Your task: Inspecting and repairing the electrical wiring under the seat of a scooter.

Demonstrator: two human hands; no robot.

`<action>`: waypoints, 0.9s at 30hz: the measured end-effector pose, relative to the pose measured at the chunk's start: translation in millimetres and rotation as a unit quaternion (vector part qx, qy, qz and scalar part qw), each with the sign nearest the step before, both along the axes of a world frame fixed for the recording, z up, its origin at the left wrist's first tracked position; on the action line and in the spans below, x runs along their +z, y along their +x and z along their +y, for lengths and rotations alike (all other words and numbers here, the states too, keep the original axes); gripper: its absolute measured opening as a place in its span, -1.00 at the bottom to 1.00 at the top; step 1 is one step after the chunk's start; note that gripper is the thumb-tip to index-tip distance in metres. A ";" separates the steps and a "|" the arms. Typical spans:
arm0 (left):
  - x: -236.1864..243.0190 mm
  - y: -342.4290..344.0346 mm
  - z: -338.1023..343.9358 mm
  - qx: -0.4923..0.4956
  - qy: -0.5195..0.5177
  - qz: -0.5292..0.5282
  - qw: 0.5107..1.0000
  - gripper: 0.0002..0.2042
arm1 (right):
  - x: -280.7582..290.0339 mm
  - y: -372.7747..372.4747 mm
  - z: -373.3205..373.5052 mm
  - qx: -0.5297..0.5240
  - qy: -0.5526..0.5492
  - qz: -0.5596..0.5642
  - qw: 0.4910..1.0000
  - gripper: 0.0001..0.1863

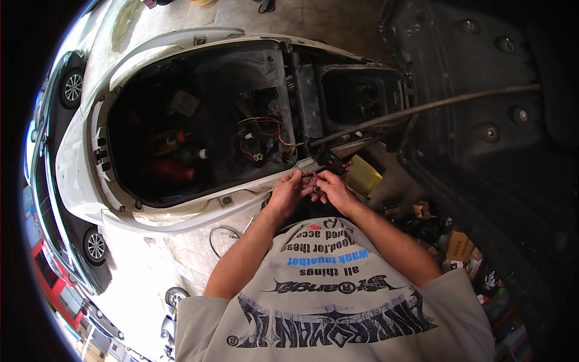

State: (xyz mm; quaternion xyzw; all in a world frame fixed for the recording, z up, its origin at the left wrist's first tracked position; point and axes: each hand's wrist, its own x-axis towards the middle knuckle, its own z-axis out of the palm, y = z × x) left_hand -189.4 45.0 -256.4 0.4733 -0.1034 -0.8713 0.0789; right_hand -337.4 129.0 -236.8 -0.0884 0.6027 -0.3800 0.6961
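Both hands meet at the near edge of a white scooter body (81, 181) with an open dark storage well (199, 145). My left hand (288, 194) has its fingers closed on a thin dark wire (306, 175). My right hand (332, 192) pinches a small red piece (315, 176) on that wire, close beside the left fingertips. Just beyond them sits a black part (332, 161) with small coloured bits. Loose coloured wires (271, 123) and bottles (196, 154) lie inside the well. A smaller compartment (353, 90) is open to its right.
A large black panel (464, 139) with a long rod (452, 98) fills the right side. A yellow container (363, 176) sits below the body. Boxes and bags (458, 247) are piled at lower right. A cable (224, 232) lies on the floor. Cars (60, 133) stand at left.
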 end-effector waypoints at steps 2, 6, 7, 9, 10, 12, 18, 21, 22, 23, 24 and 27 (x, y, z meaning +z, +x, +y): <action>6.5 -4.4 -4.3 0.026 0.013 0.003 1.000 -0.78 | -4.5 -2.1 4.0 -0.030 -0.028 -0.034 0.999 -0.79; 4.4 -2.9 -4.9 0.057 0.029 0.009 0.998 -0.78 | 9.7 2.8 2.1 -0.070 -0.089 -0.015 0.993 -0.76; 2.5 -1.2 -4.8 0.056 0.034 0.024 0.998 -0.78 | 13.3 1.3 0.1 -0.069 -0.090 -0.017 0.993 -0.76; 1.8 0.6 -5.1 0.056 0.039 0.038 0.997 -0.77 | 17.7 -4.6 -2.6 0.040 -0.047 0.137 0.989 -0.78; 2.8 -0.3 -5.0 0.053 0.040 0.032 0.997 -0.76 | 18.2 -3.5 -3.3 0.040 -0.048 0.136 0.989 -0.78; 3.5 -1.0 -4.7 0.050 0.041 0.025 0.998 -0.75 | 22.4 -0.9 -6.1 -0.005 -0.128 0.200 0.971 -0.83; 2.8 -0.5 -3.9 0.053 0.039 0.014 0.998 -0.75 | 33.0 -1.7 -12.2 0.063 -0.102 0.239 0.964 -0.87; 1.8 0.2 -3.6 0.050 0.040 0.020 0.998 -0.74 | 27.5 1.3 -11.4 0.070 -0.088 0.244 0.963 -0.86; 0.9 0.5 -3.2 0.049 0.037 0.019 0.998 -0.74 | 25.7 2.2 -11.3 0.071 -0.088 0.244 0.963 -0.86; 0.0 0.8 -2.9 0.047 0.035 0.018 0.998 -0.74 | 23.8 3.2 -11.2 0.073 -0.093 0.255 0.960 -0.85; -0.6 0.9 -2.4 0.048 0.035 0.018 0.998 -0.74 | 22.3 3.9 -11.0 0.076 -0.097 0.266 0.956 -0.84; -1.5 0.9 -2.1 0.043 0.031 0.013 0.998 -0.74 | 17.3 3.4 -10.8 0.084 -0.084 0.265 0.957 -0.82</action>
